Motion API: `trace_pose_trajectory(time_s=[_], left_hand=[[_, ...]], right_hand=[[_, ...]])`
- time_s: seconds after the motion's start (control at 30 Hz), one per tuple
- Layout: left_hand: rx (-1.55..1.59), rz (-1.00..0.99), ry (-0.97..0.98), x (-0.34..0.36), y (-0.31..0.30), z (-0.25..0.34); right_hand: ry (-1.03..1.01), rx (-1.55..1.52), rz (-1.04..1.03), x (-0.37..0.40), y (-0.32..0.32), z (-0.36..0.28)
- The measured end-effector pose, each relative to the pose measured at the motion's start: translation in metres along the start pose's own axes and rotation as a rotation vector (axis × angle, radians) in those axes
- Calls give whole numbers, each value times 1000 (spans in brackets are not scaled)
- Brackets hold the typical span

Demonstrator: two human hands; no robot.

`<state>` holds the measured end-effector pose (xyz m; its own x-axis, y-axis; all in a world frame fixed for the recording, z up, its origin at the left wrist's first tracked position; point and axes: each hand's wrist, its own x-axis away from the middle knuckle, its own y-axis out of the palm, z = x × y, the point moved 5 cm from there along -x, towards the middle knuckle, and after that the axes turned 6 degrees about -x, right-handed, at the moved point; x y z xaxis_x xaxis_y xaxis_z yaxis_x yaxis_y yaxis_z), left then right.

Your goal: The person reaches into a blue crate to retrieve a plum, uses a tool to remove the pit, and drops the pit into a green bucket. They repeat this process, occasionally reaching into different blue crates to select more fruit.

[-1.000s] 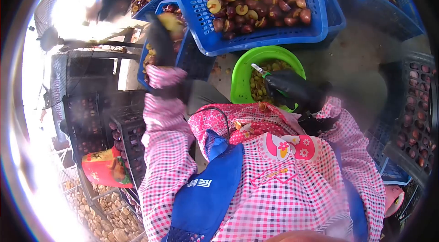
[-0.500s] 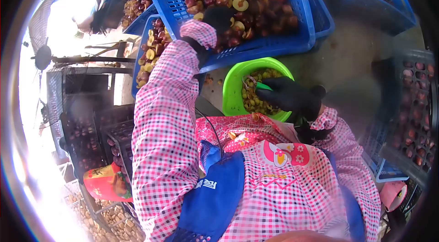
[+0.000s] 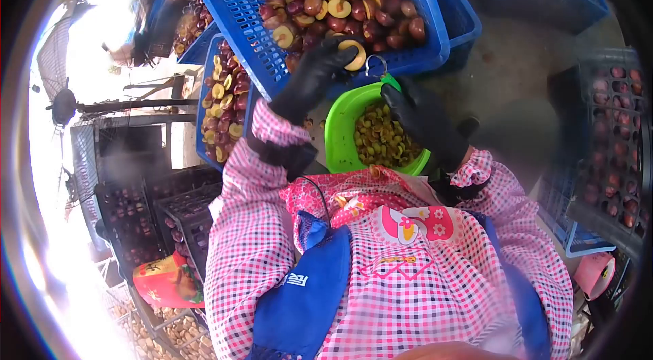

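Note:
My left hand (image 3: 314, 74), in a black glove, pinches a plum half (image 3: 352, 56) with its yellow cut face showing. In my black-gloved right hand (image 3: 420, 113) is a loop-ended pitting tool (image 3: 388, 79) with a green handle; its curved metal loop stands close to the plum half, apart from it. Below the tool sits a lime-green basin (image 3: 335, 130) holding many small brownish-yellow pits. Behind my left hand, a blue crate (image 3: 238, 9) holds plum halves, some cut side up and others showing red skin.
Another blue crate of plum halves (image 3: 228, 105) stands at left. A blue bin (image 3: 544, 3) is at upper right, and a dark crate of whole plums (image 3: 615, 135) at far right. A red printed bag (image 3: 166, 282) lies at lower left.
My left hand has come back from among the plums with a plum half. My right hand has lifted the pitting tool out of the basin toward it.

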<state>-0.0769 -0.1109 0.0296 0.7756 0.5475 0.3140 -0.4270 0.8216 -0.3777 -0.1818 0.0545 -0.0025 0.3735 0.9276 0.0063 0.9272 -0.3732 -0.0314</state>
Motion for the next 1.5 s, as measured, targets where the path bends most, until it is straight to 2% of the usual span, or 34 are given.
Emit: trace_pose_trajectory(time_s=[0.07,0.1,0.13,0.2,0.27,0.33,0.37,0.43,0.57,0.67,0.73,0.87,0.93,0.97,1.03,1.07,1.13,1.17,1.2,1.23,1.27,1.3,1.33,1.37,1.4,1.47,1.5], left_hand=[[649,-11,-64,21,26,0],[505,20,68,32,32,13],[508,24,65,32,37,11],[584,142,-124,31,42,-5],[529,177,-70,34,42,0],[239,221,54,39,41,13],[238,219,51,39,42,16],[449,222,-132,39,48,10],[439,247,-118,37,49,5],[371,249,-54,39,52,11],[373,286,-36,36,53,19],[373,267,-35,29,57,13],[410,367,145,25,59,20],[410,367,144,25,60,22],[631,311,116,24,64,24],[629,313,122,22,63,22],[851,148,41,17,67,5],[1144,-97,-84,8,62,10],[1016,199,-141,6,42,5],[1047,216,-96,-9,17,9],[827,249,-84,-23,-22,1],[420,353,-150,-33,-54,5],[-143,408,12,-53,-87,6],[-704,443,184,-75,-105,2],[-700,442,190,-97,-112,-11],[-1491,280,85,-131,-109,-44],[-1433,240,246,-131,-104,-52]], right_hand=[[12,32,-13,1,3,6],[-59,64,1,1,6,12],[-131,96,14,2,7,10],[-123,89,16,3,8,10],[-115,80,28,4,7,4],[-96,151,4,6,10,-2],[-93,149,5,5,11,-2],[-160,91,39,4,11,-6],[-90,42,-3,3,12,-3],[-184,16,-53,4,13,-10],[72,-73,-237,3,16,-6],[230,-314,-328,5,17,0],[517,-722,-497,13,25,2],[517,-723,-497,15,23,-2],[699,-1195,-593,26,28,-20],[694,-1192,-597,25,26,-20],[592,-1112,-669,24,23,-21],[587,-1110,-673,27,26,-22],[551,-995,-682,31,28,-21],[511,-880,-686,32,29,-19],[505,-879,-683,27,28,-17],[443,-610,-802,27,31,-13],[379,-337,-907,30,33,-10],[381,-337,-901,29,32,-10],[372,-370,-842,26,29,-12],[359,-402,-773,22,25,-15],[350,-398,-720,22,22,-16]])
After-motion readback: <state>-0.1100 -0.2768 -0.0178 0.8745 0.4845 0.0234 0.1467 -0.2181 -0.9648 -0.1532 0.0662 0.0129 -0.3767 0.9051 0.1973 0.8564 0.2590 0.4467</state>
